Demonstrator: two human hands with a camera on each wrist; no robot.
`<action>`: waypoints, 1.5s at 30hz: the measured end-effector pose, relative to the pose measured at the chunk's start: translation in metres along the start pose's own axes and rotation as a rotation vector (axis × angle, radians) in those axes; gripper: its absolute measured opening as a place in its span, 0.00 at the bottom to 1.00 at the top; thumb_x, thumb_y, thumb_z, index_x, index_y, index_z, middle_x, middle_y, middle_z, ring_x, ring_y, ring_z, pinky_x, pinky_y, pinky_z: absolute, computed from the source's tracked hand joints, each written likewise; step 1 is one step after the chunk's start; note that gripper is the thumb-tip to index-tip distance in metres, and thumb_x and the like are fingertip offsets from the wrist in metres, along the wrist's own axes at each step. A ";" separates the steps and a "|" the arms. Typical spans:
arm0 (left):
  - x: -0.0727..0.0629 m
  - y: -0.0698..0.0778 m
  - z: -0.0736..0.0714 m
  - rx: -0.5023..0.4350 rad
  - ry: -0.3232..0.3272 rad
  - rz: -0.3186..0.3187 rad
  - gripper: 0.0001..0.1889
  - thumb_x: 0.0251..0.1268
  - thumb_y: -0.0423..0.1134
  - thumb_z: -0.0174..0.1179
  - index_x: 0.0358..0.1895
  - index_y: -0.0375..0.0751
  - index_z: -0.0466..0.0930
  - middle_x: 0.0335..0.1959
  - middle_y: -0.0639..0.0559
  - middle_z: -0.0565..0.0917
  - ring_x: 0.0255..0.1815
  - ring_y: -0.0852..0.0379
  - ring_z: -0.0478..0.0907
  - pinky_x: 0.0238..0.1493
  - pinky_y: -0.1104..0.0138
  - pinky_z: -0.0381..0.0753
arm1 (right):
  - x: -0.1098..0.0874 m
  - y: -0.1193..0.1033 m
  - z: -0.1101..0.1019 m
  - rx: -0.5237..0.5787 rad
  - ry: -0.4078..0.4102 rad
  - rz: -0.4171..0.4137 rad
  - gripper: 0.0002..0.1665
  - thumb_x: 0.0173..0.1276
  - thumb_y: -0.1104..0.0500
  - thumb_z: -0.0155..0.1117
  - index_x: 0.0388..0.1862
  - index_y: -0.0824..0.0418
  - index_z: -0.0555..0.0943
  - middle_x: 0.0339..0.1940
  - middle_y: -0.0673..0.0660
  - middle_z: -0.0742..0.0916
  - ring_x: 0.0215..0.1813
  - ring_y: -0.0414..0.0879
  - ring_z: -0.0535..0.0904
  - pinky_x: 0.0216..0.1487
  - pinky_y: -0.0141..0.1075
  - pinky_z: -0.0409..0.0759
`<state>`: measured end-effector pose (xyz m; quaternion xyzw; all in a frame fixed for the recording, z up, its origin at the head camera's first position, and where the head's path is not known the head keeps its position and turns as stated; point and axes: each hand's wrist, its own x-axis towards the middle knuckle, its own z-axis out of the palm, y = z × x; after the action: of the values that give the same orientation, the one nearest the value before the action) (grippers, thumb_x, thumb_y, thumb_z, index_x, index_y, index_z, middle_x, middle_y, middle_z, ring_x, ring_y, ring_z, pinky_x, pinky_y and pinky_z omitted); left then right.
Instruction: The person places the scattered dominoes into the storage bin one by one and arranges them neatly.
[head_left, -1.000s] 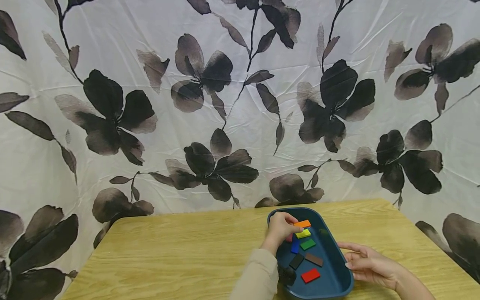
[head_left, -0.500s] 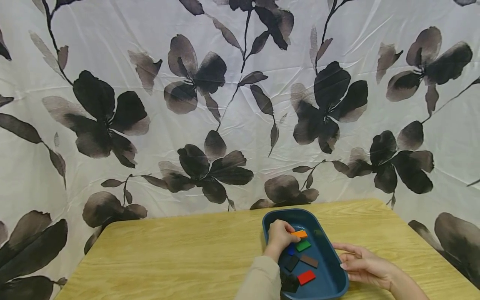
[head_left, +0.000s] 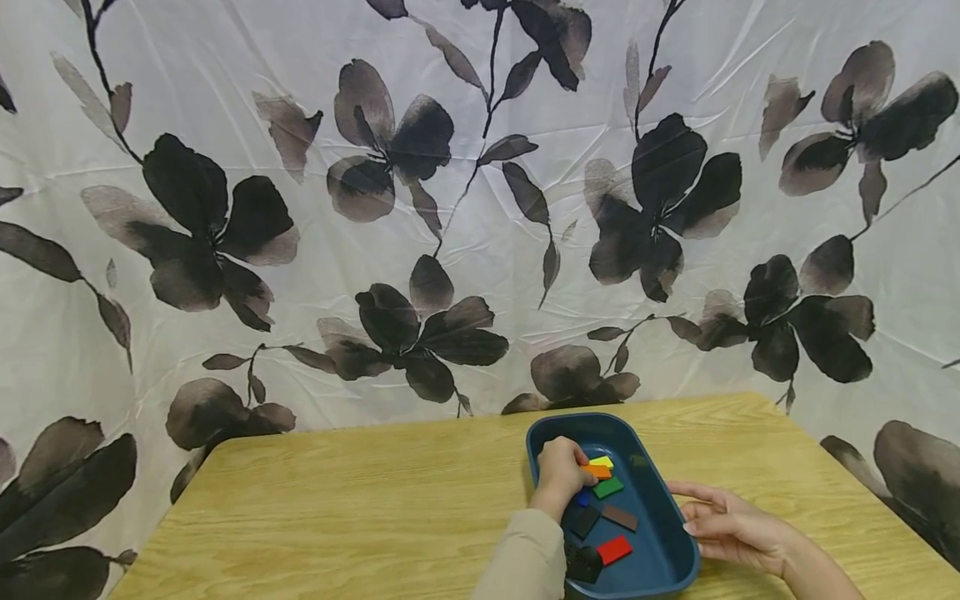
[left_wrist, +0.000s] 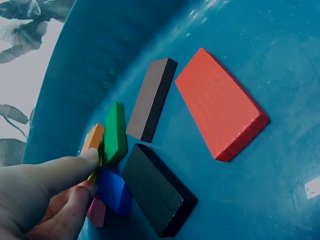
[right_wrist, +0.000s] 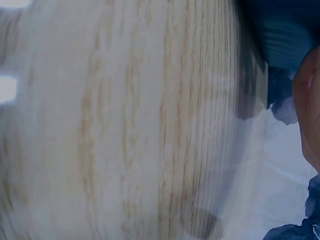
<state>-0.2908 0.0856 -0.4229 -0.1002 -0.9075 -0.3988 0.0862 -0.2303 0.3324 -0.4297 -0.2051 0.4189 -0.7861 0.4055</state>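
Observation:
My left hand (head_left: 559, 477) reaches into a dark blue tray (head_left: 663, 546) and pinches an orange block (head_left: 597, 472) between thumb and fingers. Close behind that block shows a yellow block (head_left: 602, 462). A green block (head_left: 608, 488) lies just in front, with a blue block (left_wrist: 114, 190) and a pink block (left_wrist: 96, 212) under and beside the fingers in the left wrist view. Nearer me in the tray are a black block (head_left: 586, 522), a brown block (head_left: 619, 517) and a red block (head_left: 615, 550). My right hand (head_left: 742, 533) rests with relaxed fingers against the tray's outer right side.
The tray stands on a wood-grain table (head_left: 360, 508), toward its right part. A flower-printed cloth (head_left: 465, 208) hangs behind the table. A black device (head_left: 583, 564) under the left wrist overlaps the tray's near left corner.
My left hand has brought the orange block a little nearer me, from behind the yellow block to in front of it. The right hand keeps its place at the tray's side.

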 end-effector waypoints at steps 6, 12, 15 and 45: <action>0.000 -0.002 0.001 0.000 -0.038 -0.001 0.11 0.33 0.33 0.78 0.18 0.37 0.83 0.21 0.54 0.79 0.26 0.57 0.72 0.39 0.63 0.73 | -0.001 0.001 0.001 -0.006 -0.001 -0.001 0.29 0.70 0.76 0.35 0.62 0.54 0.69 0.51 0.59 0.79 0.55 0.50 0.76 0.57 0.43 0.72; 0.000 0.001 0.002 -0.013 -0.039 -0.036 0.09 0.34 0.31 0.77 0.19 0.37 0.84 0.22 0.54 0.79 0.28 0.56 0.71 0.38 0.63 0.74 | -0.001 0.000 0.002 -0.009 0.005 0.001 0.29 0.70 0.76 0.35 0.62 0.53 0.69 0.51 0.60 0.79 0.55 0.50 0.76 0.57 0.42 0.73; 0.000 0.001 0.002 -0.009 -0.050 -0.016 0.09 0.34 0.30 0.77 0.20 0.36 0.84 0.22 0.53 0.80 0.29 0.55 0.72 0.39 0.62 0.73 | -0.001 -0.001 0.002 -0.005 -0.007 -0.001 0.29 0.70 0.76 0.35 0.62 0.53 0.70 0.52 0.60 0.79 0.55 0.50 0.76 0.57 0.43 0.72; 0.004 0.001 -0.021 -0.440 -0.354 0.043 0.12 0.55 0.28 0.64 0.43 0.29 0.82 0.29 0.50 0.80 0.28 0.60 0.77 0.32 0.68 0.79 | 0.007 0.001 0.001 0.018 -0.030 0.011 0.29 0.70 0.76 0.35 0.63 0.55 0.69 0.52 0.61 0.78 0.56 0.51 0.76 0.58 0.44 0.71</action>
<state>-0.2932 0.0708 -0.4068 -0.2038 -0.7977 -0.5605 -0.0893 -0.2331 0.3263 -0.4300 -0.2110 0.4070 -0.7843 0.4180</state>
